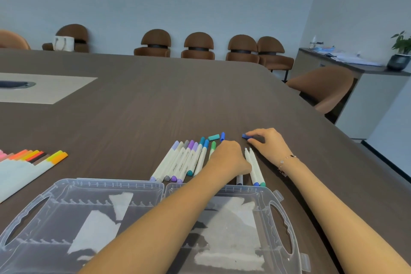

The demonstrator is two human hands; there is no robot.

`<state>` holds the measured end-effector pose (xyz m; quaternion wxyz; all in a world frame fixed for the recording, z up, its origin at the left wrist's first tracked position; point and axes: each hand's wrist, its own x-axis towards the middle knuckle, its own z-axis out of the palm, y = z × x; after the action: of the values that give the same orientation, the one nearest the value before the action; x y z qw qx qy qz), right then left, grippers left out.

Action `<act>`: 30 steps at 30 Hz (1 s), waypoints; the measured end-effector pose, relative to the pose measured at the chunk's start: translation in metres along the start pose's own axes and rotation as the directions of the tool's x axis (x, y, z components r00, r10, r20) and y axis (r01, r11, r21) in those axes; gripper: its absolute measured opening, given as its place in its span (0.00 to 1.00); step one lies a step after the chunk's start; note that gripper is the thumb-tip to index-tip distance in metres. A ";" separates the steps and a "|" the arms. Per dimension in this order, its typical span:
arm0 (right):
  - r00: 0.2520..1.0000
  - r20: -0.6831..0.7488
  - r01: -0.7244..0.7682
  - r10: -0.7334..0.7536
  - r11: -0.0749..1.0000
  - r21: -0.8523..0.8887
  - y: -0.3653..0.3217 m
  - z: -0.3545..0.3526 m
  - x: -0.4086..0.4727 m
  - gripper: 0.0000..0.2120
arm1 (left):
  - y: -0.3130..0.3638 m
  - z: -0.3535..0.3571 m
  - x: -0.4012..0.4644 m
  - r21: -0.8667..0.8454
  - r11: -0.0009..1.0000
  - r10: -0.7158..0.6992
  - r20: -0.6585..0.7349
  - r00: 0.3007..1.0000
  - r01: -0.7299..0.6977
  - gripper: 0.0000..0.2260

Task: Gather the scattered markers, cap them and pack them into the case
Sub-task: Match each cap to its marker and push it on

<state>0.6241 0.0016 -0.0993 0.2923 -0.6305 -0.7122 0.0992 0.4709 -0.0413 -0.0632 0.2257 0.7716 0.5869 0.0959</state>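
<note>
A clear plastic case point(73, 187) lies open at the near edge, both halves showing. Beyond it lies a row of several white markers point(178, 160) with purple, grey and blue caps. My left hand point(229, 158) is curled over a marker point(239, 179) whose dark end sticks out below the hand. Two uncapped markers point(253, 164) lie between my hands. My right hand point(266, 142) pinches a blue cap point(245, 136) on the table. A teal cap point(214, 137) and a blue cap point(222, 136) lie loose past the row.
At the left, several warm-coloured markers point(35, 155) lie in a fan on the dark wooden table point(155, 100). The table's right edge curves close to my right arm. Brown chairs point(198, 45) line the far wall, and a sideboard point(355, 69) stands at the right.
</note>
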 end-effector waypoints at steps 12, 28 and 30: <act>0.984 -0.097 -0.108 0.146 0.941 0.320 -0.012 -0.008 0.003 0.13 | -0.043 -0.041 -0.009 -0.309 0.938 -0.138 0.093 0.986 0.160 0.14; 0.967 0.073 -0.200 0.244 0.551 0.810 -0.050 -0.006 -0.001 0.12 | -0.045 -0.055 -0.010 -0.439 0.892 -0.036 0.167 0.985 0.107 0.12; 0.966 0.065 -0.193 0.251 0.529 0.827 -0.052 -0.011 -0.001 0.12 | -0.044 -0.054 -0.011 -0.437 0.894 -0.033 0.166 0.986 0.103 0.12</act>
<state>0.5865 -0.0113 -0.0645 0.5603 -0.5074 -0.4867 0.4380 0.4076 -0.0294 -0.0344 0.4435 0.6838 0.5572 0.1592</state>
